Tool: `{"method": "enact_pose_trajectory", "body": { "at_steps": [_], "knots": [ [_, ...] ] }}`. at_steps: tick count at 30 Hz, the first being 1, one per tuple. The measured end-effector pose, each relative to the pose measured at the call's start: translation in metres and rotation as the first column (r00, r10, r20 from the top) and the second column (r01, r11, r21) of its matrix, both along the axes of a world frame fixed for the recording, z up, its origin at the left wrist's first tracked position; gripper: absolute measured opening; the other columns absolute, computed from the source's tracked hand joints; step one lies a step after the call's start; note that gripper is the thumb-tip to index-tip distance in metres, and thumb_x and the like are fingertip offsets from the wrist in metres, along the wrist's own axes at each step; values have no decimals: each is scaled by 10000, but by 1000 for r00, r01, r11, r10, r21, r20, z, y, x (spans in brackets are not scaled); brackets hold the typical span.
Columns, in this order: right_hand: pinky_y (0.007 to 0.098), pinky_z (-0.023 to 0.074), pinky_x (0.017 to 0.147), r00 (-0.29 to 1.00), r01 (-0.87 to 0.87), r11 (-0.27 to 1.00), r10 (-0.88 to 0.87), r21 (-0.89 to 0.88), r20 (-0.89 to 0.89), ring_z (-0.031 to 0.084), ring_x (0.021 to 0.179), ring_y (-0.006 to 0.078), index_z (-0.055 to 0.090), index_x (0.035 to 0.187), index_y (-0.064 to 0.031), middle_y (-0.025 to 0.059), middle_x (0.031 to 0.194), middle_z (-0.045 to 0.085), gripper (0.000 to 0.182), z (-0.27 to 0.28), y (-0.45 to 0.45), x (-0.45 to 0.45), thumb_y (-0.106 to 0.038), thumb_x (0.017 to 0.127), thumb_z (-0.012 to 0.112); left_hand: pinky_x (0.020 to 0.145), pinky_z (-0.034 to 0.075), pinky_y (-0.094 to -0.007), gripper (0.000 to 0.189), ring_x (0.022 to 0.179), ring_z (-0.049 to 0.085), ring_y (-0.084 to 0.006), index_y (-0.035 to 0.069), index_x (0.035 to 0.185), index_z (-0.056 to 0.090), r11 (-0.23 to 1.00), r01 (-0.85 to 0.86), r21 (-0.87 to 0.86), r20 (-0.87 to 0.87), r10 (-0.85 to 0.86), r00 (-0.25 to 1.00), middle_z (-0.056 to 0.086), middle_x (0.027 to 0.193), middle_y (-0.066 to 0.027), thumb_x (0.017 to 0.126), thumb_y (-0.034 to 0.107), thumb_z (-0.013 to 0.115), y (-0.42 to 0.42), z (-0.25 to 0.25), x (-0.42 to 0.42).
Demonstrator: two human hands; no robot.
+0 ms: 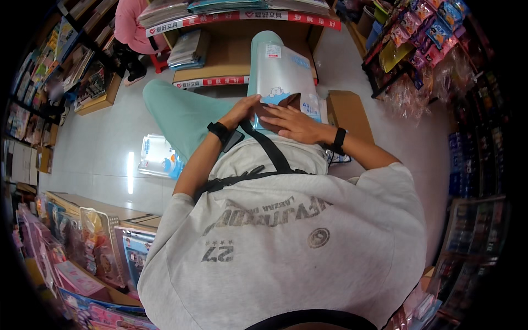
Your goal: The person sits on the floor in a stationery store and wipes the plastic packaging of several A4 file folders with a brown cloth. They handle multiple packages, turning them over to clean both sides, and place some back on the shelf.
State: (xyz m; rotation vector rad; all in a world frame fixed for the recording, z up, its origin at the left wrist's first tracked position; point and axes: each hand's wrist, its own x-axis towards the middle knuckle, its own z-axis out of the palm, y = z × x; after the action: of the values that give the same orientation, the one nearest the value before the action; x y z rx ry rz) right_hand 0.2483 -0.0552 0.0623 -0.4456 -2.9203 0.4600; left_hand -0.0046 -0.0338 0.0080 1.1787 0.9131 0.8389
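A clear plastic pack of A4 sleeves or covers (284,74), printed with a white bear on blue, lies along my right thigh. Across its near end is a dark brown piece of cloth (293,100). My right hand (295,122) rests over the cloth, fingers stretched out and the cloth bunched beneath them. At the left edge of the cloth and pack is my left hand (244,109), its fingertips touching there; its grip is partly hidden. A dark strap (268,146) runs from under the left hand to my waist.
More clear packs (160,156) lie on the floor at left. A cardboard box (350,111) stands right of my leg. Ahead is a low wooden shelf (231,62) with stacked packs (189,49). A person in pink (134,27) sits at upper left. Hanging snack bags (425,33) are at upper right.
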Motion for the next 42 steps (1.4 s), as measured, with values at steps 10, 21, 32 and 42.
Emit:
{"method": "enact_pose_trajectory", "body": {
  "at_steps": [10, 21, 32, 42],
  "knots": [
    [486, 239, 1134, 905, 372, 922, -335, 108, -261, 247, 1414, 362, 311, 1485, -225, 155, 1541, 258, 586, 14, 189, -27, -399, 951, 480, 704, 454, -231, 259, 745, 564, -75, 38, 960, 652, 993, -105, -56, 108, 110, 988, 639, 859, 3, 961, 270, 535, 0, 4, -2],
    [548, 219, 1122, 966, 229, 967, -240, 109, 94, 189, 1431, 374, 344, 1471, -233, 182, 1544, 225, 518, 27, 56, -36, -431, 992, 349, 522, 312, -220, 240, 544, 426, -42, 75, 668, 636, 981, -184, 60, 157, 173, 972, 530, 615, 60, 861, 216, 615, 1, -30, -18],
    [529, 215, 1126, 987, 121, 992, -124, 35, 103, 231, 1417, 370, 440, 1418, -209, 134, 1551, 245, 513, 30, 28, 14, -453, 970, 388, 560, 426, -237, 280, 586, 535, -81, 30, 817, 661, 985, -144, -93, 204, 160, 966, 607, 721, 2, 923, 273, 572, -1, -21, -10],
    [482, 257, 1118, 786, 469, 879, -460, -87, -413, 248, 1402, 403, 384, 1444, -230, 209, 1539, 223, 547, -6, 207, -13, -353, 932, 532, 581, 357, -224, 256, 620, 471, -60, 86, 797, 652, 990, -140, 31, -18, 141, 990, 547, 682, 60, 916, 299, 571, 2, -5, -6]
  ]
}}
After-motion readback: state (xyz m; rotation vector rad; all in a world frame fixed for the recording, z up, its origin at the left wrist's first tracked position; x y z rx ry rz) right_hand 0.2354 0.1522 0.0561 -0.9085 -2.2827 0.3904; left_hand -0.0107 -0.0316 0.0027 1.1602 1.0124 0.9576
